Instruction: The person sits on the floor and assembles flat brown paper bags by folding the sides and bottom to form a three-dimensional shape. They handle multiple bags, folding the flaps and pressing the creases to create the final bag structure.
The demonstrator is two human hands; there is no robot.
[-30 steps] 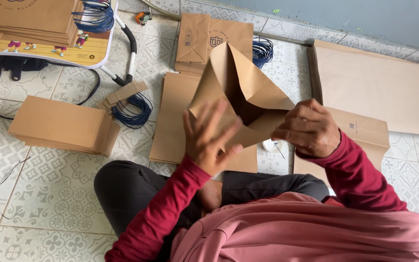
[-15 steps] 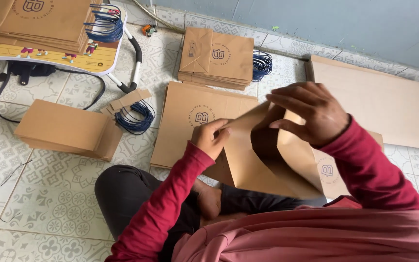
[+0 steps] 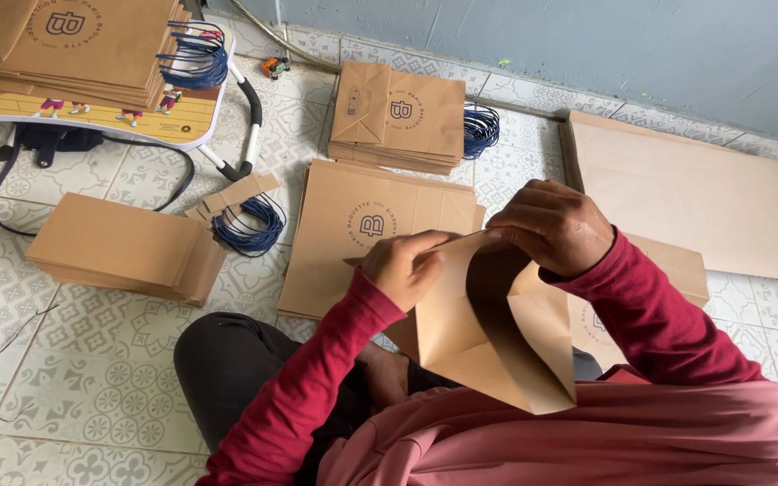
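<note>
A person in a red long-sleeved top sits on the tiled floor [image 3: 92,396] and holds a brown paper bag [image 3: 488,333] over the lap, its mouth turned up and away and its folded bottom pointing toward the body. The left hand [image 3: 404,265] is closed on the bag's left upper edge, fingers curled over the paper. The right hand [image 3: 551,225] grips the top rim from above, fingers hooked over the edge and pressing into the open mouth, so the bag is stretched between the two hands and its dark inside shows. Just beyond the hands a stack of flat bags [image 3: 353,225] with a round printed mark lies on the floor, partly hidden by the held bag. Farther off, near the blue-grey wall [image 3: 587,45], sits a smaller pile [image 3: 402,117] of folded bags, with a bundle of blue cord handles [image 3: 479,128] touching its right side. To the left lies a low stack of plain folded sheets [image 3: 119,247], and just beside it a coil of blue cords [image 3: 249,225] with a few small card strips [image 3: 231,193] resting on it. At the upper left a small folding counter [image 3: 137,121] with a yellow picture top carries another bag stack [image 3: 74,40] and more blue handles [image 3: 195,54]. A large flat cardboard sheet [image 3: 695,193] lies on the floor at the right.
</note>
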